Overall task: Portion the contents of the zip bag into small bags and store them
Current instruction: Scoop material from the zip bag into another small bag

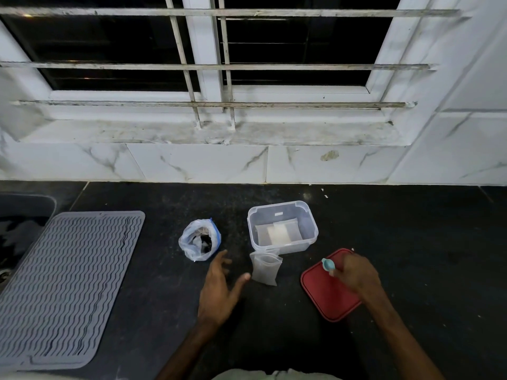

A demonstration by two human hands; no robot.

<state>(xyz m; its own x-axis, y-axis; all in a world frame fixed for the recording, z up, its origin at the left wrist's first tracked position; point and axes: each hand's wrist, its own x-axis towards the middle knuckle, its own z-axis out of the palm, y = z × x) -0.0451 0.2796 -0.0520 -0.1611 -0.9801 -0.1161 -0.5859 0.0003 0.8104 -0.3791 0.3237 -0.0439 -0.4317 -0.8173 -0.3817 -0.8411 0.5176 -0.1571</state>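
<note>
A clear zip bag (199, 239) with a blue seal stands open on the dark counter, with dark contents inside. To its right a small clear bag (265, 268) stands upright in front of a clear plastic container (282, 227), which holds flat small bags on its floor. My left hand (220, 286) hovers open between the zip bag and the small bag, fingers spread, touching neither. My right hand (354, 272) grips a small light-blue spoon (327, 264) above the red lid (329, 289).
A grey ribbed drying mat (65, 281) lies at the left, beside a sink edge (24, 212). A white marble-tiled wall (192, 163) and barred window (208, 64) rise behind the counter. Dark counter extends to the right.
</note>
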